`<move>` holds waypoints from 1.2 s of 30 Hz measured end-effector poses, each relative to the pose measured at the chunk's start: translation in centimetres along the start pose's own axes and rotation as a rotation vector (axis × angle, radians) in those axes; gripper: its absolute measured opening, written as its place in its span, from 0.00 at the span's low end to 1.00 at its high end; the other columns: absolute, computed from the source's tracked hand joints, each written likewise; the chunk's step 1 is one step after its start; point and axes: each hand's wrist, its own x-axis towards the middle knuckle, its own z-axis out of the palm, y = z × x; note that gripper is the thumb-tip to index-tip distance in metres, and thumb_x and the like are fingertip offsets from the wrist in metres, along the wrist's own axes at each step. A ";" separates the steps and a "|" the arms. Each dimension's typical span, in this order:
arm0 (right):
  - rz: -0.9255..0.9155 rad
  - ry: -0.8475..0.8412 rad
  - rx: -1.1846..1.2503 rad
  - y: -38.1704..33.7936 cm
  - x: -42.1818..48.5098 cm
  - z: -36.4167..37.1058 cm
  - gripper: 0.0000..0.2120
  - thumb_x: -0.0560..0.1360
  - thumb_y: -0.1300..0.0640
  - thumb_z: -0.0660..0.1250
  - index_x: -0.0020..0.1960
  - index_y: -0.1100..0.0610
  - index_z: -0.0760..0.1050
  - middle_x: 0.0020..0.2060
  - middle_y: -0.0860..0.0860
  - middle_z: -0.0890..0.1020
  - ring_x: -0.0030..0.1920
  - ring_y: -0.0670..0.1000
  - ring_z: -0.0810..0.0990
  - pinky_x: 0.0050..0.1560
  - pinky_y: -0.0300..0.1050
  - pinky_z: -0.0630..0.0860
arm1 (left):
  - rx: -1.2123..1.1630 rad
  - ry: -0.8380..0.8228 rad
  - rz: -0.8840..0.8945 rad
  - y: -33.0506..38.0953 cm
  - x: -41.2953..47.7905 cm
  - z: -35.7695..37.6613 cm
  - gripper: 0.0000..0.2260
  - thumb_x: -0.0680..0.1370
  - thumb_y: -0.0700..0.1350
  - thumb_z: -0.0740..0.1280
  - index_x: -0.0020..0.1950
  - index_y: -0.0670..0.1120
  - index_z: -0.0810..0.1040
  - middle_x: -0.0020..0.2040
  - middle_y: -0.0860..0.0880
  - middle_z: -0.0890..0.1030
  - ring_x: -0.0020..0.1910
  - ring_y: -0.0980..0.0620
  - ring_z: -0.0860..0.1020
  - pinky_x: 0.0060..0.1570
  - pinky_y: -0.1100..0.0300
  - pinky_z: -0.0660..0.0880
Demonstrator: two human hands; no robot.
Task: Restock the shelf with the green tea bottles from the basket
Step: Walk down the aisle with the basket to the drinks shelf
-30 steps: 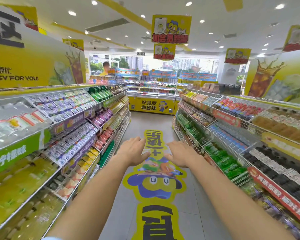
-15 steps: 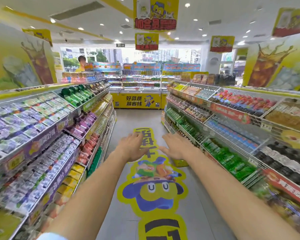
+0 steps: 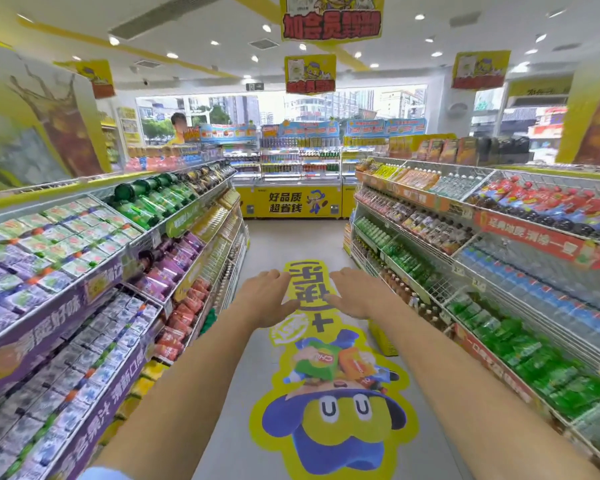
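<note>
Both arms out fwd over aisle centre, palms down. Left hand (image 3: 267, 299) and right hand (image 3: 357, 292) spread flat, fingers wide, holding nothing, well apart from shelves either side. Green bottles (image 3: 527, 351) on lower right shelf (image 3: 492, 362), lying tilted, long axis running back into rack, caps toward aisle; blurred, label unreadable. Yellow basket (image 3: 381, 337) on floor at right shelf foot, just beyond right forearm, contents hidden. Floor decal (image 3: 336, 420) down mid-aisle; open floor ahead up to yellow counter (image 3: 291, 202).
</note>
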 end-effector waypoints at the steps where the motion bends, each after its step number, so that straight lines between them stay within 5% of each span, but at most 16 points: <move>1: -0.009 0.003 0.002 0.4 2.3 0.1 0.28 0.83 0.40 0.57 0.74 0.58 0.65 0.69 0.57 0.73 0.68 0.60 0.71 0.62 0.58 0.74 | 0.004 0.006 -0.007 -0.9 2.1 0.2 0.27 0.81 0.62 0.60 0.72 0.43 0.67 0.65 0.43 0.75 0.64 0.42 0.74 0.60 0.46 0.73; 14: -0.054 -0.002 0.012 6.0 25.2 4.8 0.27 0.82 0.41 0.59 0.75 0.56 0.65 0.71 0.56 0.71 0.71 0.59 0.69 0.59 0.56 0.73 | -0.007 -0.001 -0.053 -9.2 23.9 6.6 0.26 0.81 0.62 0.60 0.69 0.43 0.68 0.62 0.43 0.75 0.62 0.40 0.74 0.57 0.46 0.74; 27: 0.071 -0.057 -0.062 15.8 47.2 9.0 0.30 0.84 0.39 0.56 0.78 0.57 0.61 0.73 0.56 0.69 0.72 0.59 0.68 0.64 0.58 0.73 | -0.093 0.029 0.101 -17.2 50.9 13.7 0.27 0.80 0.61 0.62 0.71 0.44 0.69 0.64 0.43 0.75 0.64 0.41 0.74 0.59 0.44 0.74; 36: 0.173 -0.070 -0.042 22.3 61.9 11.0 0.26 0.84 0.40 0.56 0.72 0.58 0.65 0.66 0.58 0.73 0.65 0.59 0.72 0.56 0.56 0.76 | -0.094 0.005 0.205 -21.0 67.3 18.4 0.26 0.80 0.61 0.62 0.68 0.43 0.70 0.61 0.43 0.76 0.61 0.40 0.76 0.56 0.44 0.76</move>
